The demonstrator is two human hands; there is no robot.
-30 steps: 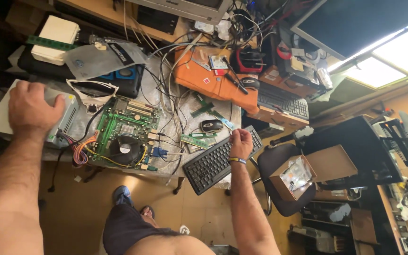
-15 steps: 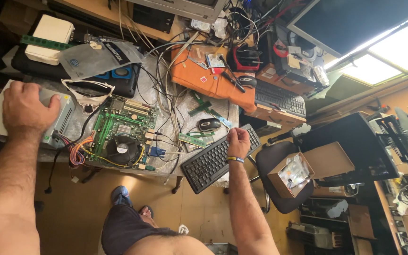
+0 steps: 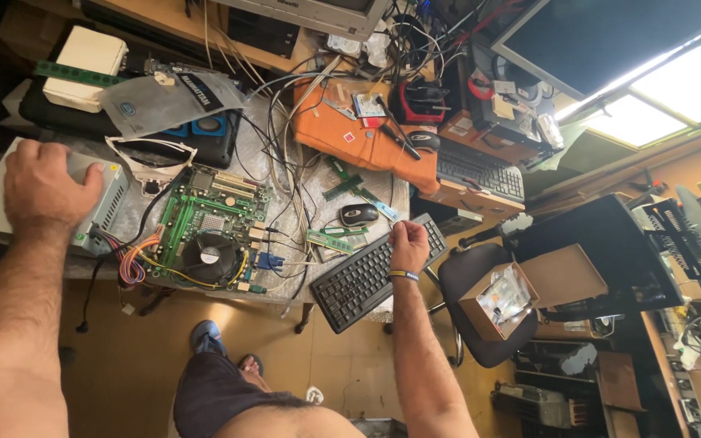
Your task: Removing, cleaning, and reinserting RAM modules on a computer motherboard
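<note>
Left hand [image 3: 42,188], unmoved, palm pressed flat atop grey power supply [image 3: 95,203]; right hand [image 3: 409,246], grip now curled shut, resting on black keyboard [image 3: 367,276] beside green motherboard [image 3: 208,227].

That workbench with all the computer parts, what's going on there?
A person stands over a cluttered bench. The left hand rests on a grey power supply, wired to a green motherboard with a black fan. The right hand sits on the top edge of a black keyboard, beside a mouse and loose memory sticks.
</note>
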